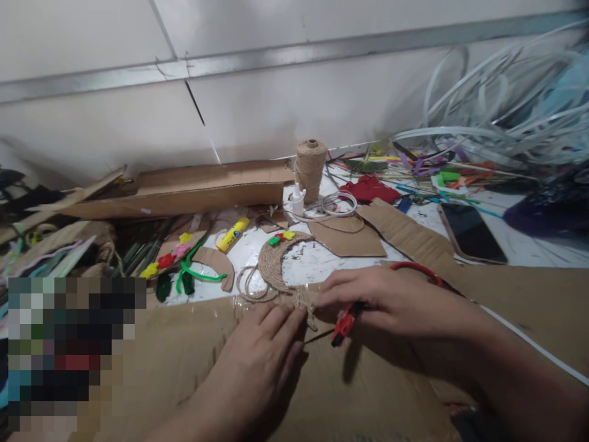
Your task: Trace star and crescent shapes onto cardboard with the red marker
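My left hand point(269, 344) lies with its fingers stretched out over a brown cardboard sheet, the fingertips at a small piece of twine work point(310, 316). My right hand point(368, 298) is closed around a red tool with a black tip point(344, 325); its exact kind is unclear. The right fingertips are close to the same twine piece, from the other side. Just beyond my hands lies a crescent wrapped in twine point(271, 264), with small green, red and yellow flowers point(281, 237) on its upper end. A loose loop of twine point(251, 285) lies beside it.
Behind stand a twine spool point(310, 166), a white glue bottle point(297, 201) and a long cardboard tray point(184, 199). A yellow glue stick point(232, 234) and pipe-cleaner flowers point(166, 260) lie left. At right are a phone point(472, 232), cardboard pieces and tangled white strips point(478, 132).
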Available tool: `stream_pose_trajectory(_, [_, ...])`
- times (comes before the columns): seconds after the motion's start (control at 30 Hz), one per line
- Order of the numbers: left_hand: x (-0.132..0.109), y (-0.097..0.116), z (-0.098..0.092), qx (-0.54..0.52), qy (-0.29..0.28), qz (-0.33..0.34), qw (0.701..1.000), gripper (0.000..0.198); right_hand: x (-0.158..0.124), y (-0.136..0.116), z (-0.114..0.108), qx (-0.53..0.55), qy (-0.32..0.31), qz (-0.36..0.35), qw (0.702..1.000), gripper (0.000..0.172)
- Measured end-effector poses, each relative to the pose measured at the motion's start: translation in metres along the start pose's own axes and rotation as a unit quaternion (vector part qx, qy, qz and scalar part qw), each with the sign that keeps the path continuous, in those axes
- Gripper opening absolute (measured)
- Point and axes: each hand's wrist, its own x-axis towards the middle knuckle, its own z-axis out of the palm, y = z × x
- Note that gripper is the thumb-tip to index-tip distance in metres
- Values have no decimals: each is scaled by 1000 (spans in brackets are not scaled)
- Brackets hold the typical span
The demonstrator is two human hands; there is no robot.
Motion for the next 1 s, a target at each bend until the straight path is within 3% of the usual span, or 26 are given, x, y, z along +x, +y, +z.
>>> stream_pose_trajectory(0.3, [-13, -10, -3, -81, 25, -31, 996, 37, 5, 0, 13, -5, -25, 3, 1000, 50])
stream_pose_trajectory(0.5, [-21, -21, -17, -188, 9, -78, 979, 34, 3, 2, 14, -13, -22, 0, 1000, 57])
stream_pose_trajectory(0.67, [-23, -27, -31, -139, 39, -95, 985, 33, 3, 1, 16, -15, -24, 7, 1000, 51])
stream_pose_trajectory(0.83, [-17, -24, -29, -90, -36, -18, 995, 42, 4, 3, 16, -9, -30, -1, 999, 49])
stream_pose_trajectory(1.0, [-18, -20, -20, -84, -81, -31, 993, 44, 4, 1, 16, -15, -31, -5, 999, 48])
